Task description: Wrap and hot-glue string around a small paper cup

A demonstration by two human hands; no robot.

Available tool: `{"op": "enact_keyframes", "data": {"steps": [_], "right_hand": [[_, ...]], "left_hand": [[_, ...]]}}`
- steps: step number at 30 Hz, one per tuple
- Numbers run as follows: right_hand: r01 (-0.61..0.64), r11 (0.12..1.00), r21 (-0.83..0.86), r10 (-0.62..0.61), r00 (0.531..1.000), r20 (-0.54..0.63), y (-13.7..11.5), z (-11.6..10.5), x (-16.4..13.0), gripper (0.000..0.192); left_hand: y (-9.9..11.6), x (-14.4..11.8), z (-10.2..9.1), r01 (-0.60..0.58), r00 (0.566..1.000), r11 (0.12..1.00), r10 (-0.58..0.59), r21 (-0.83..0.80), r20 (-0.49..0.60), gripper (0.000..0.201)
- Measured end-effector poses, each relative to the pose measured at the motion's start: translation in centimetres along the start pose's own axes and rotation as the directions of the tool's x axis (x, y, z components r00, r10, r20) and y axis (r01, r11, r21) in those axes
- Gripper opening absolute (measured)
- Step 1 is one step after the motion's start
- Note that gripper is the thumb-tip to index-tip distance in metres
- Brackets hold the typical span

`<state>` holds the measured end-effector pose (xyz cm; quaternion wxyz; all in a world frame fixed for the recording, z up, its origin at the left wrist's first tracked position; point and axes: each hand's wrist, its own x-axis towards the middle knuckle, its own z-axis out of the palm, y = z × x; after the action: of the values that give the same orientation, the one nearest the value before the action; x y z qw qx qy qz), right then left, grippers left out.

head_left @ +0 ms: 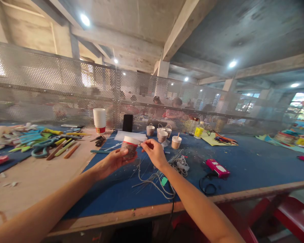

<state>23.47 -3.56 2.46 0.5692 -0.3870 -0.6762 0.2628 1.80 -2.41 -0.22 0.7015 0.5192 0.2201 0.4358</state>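
Tilted slightly above the blue mat, a paper cup (130,145) with a white rim, red band and brownish-grey lower part is wrapped by the fingers of my left hand (119,158). My right hand (154,152) is pinched beside the cup's rim; whatever lies between its fingertips is too small to make out. A grey cord (152,182) trails across the mat below both hands, among thin wire-like strands and a tangled bundle of cord (181,165). Behind them stand several small cups with loop handles (162,136) and another cup with a stick (176,141).
Stacked white cups (99,118) and a black phone (127,123) stand near the perforated metal screen (53,91). To the left lie scissors (42,148) and several modelling tools. At right are a pink corded device (218,168), a yellow-labelled bottle (199,131) and paper sheets.
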Motion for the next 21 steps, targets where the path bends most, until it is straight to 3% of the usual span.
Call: {"op": "enact_keyframes", "data": {"steps": [21], "right_hand": [[-0.011, 1.000, -0.013, 0.011, 1.000, 0.024, -0.19, 0.09, -0.29, 0.021]], "left_hand": [[-0.07, -0.01, -0.04, -0.028, 1.000, 0.999, 0.028, -0.020, 0.003, 0.033]]}}
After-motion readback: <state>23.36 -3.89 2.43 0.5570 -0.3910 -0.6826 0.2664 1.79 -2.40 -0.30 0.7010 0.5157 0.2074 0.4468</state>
